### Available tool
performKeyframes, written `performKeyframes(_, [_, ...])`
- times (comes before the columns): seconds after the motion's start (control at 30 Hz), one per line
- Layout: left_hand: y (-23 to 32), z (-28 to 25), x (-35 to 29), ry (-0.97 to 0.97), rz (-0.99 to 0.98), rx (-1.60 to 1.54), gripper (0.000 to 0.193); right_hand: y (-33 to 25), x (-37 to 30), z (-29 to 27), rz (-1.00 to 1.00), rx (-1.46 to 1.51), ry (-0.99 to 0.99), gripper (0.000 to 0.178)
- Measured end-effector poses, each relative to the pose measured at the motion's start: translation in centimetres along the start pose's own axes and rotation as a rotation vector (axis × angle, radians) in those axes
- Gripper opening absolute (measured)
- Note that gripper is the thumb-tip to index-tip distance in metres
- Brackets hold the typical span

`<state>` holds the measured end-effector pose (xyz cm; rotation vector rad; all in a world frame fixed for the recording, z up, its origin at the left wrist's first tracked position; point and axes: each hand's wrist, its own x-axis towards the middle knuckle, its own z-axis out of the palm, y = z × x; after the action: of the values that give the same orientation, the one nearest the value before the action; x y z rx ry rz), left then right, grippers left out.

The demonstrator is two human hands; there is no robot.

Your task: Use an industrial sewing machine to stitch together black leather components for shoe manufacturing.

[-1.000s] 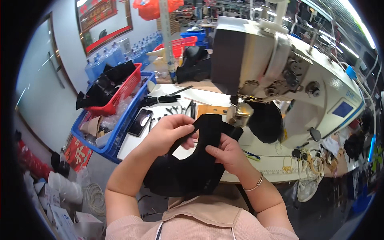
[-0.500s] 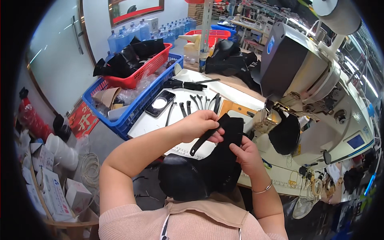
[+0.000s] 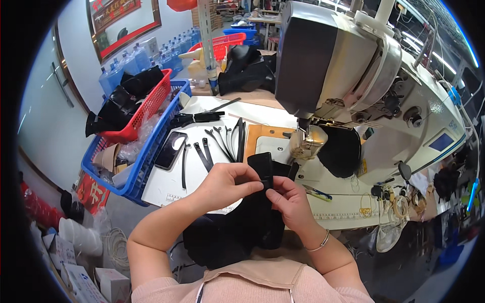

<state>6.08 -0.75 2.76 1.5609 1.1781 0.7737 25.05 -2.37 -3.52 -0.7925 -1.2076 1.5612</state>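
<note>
A soft black boot upper (image 3: 260, 217) hangs in front of me, its narrow top end raised over the table's near edge and its wider part against my lap. Thumb and fingers of my left hand (image 3: 225, 186) pinch the upper's left edge. Close beside it, my right hand (image 3: 293, 203) is closed on the right edge, thumb in front. The fingertips of both nearly meet. Whether a thin black strap lies under them cannot be made out against the black material. Several black straps (image 3: 203, 155) with small end fittings lie on the white table (image 3: 156, 189) beyond my left hand.
A sewing machine (image 3: 333, 65) stands at the right, its head just beyond my right hand. A phone (image 3: 171, 150) lies left of the straps. Snips (image 3: 318, 193) rest right of my hand. At the left, a red basket (image 3: 160, 96) of black pieces sits on a blue basket (image 3: 136, 174).
My left hand has brought the loose strap in against the upper, where it no longer stands out. Both hands have drawn together and lower. The view has turned right.
</note>
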Motion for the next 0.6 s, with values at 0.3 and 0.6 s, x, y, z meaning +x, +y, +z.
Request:
performKeyframes(0.3, [-0.17,-0.03,0.67,-0.019,-0.022,-0.017,0.014,0.22,-0.14,-0.09,-0.002,-0.014,0.003,0.029])
performKeyframes(0.6, [-0.02,0.07,0.72,-0.036,-0.060,0.024,0.019,0.86,-0.25,-0.80,-0.048,0.059,-0.046,0.028])
